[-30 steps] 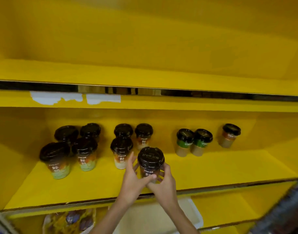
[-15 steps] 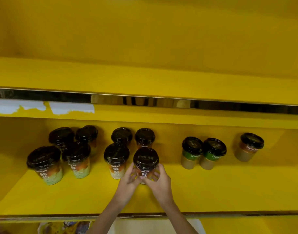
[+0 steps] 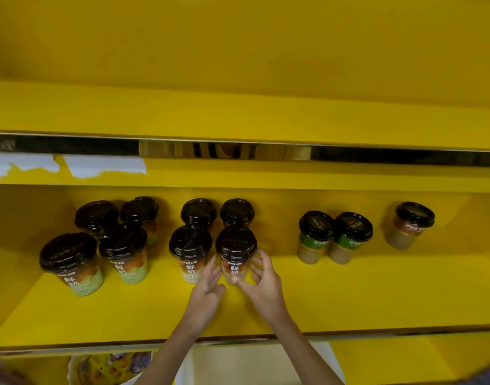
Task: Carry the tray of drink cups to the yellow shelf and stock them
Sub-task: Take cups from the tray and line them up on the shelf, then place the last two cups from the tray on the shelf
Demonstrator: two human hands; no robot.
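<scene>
from my remote feed, both forearms reached up over the shelf's front edge. the left hand [image 3: 207, 290] and right hand [image 3: 263, 284] cupped the sides of a dark-lidded drink cup [image 3: 235, 254], fingers curled loosely around it; i could not tell whether they gripped or only touched. the cup stood upright on the yellow shelf [image 3: 349, 295], long axis vertical, printed label facing me, just beside a matching cup [image 3: 190, 251]. farther back stood more cups; two green-banded cups [image 3: 334, 237] stood to the right.
</scene>
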